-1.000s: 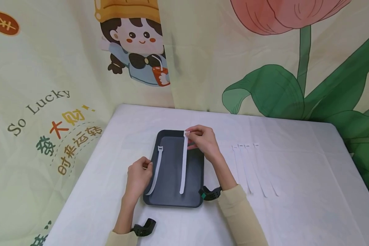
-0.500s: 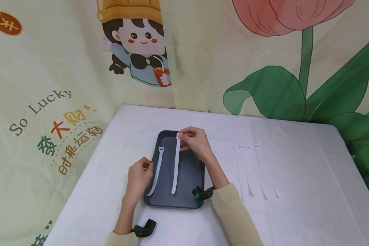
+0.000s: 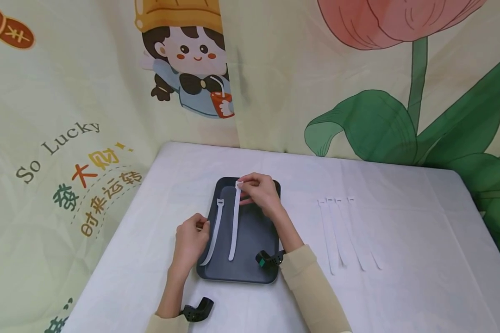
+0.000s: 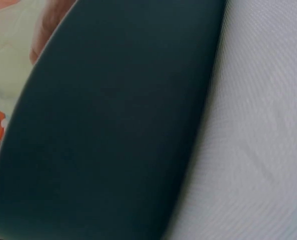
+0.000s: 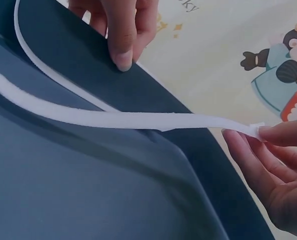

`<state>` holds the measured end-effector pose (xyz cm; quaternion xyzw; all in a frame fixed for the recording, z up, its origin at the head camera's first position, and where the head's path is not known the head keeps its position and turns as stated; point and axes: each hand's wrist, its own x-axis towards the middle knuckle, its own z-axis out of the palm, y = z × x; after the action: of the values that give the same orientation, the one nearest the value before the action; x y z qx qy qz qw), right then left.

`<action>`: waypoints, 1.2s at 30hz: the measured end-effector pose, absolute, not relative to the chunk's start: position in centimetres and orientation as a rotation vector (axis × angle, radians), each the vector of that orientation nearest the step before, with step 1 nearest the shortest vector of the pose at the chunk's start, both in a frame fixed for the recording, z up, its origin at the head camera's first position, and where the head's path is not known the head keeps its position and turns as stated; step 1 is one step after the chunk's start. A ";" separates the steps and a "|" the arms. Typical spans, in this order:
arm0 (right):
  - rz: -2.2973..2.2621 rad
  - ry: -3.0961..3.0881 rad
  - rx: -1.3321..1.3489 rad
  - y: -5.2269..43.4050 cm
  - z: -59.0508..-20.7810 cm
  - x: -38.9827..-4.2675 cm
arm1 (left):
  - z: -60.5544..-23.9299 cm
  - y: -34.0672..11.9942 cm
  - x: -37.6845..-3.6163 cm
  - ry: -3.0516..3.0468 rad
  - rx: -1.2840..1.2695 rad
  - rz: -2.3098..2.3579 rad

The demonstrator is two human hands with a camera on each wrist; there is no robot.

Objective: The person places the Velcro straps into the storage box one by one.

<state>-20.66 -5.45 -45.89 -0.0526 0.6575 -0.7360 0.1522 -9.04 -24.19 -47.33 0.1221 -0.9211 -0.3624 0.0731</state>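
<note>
Tray (image 4: 113,130) blurred, edge-cropped

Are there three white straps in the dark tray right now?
No, the tray holds two: one strap lying flat, another pinched by the right hand.

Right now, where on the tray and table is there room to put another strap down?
The dark tray is bare on its right half, between the strap pinched by the right hand and the right rim. The white table is bare beyond the loose straps. The tray's left side is crowded: first strap, left hand.
</note>
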 end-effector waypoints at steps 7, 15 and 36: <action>-2.060 1.908 -0.128 -6.2 -46.9 -21.3 | -47.4 -24.2 -9.1 -2.761 0.370 -1.098; -2.027 1.886 -0.119 -7.1 -47.5 -21.5 | -47.5 -24.1 -9.0 -2.756 0.381 -1.105; -1.904 2.012 -0.261 -8.2 -49.3 -21.7 | -47.5 -24.2 -9.0 -2.747 0.371 -1.100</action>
<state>-21.68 -8.18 -49.25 -0.0922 0.7115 -0.6733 0.1787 -8.96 -24.17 -47.49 0.1240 -0.9182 -0.3677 0.0794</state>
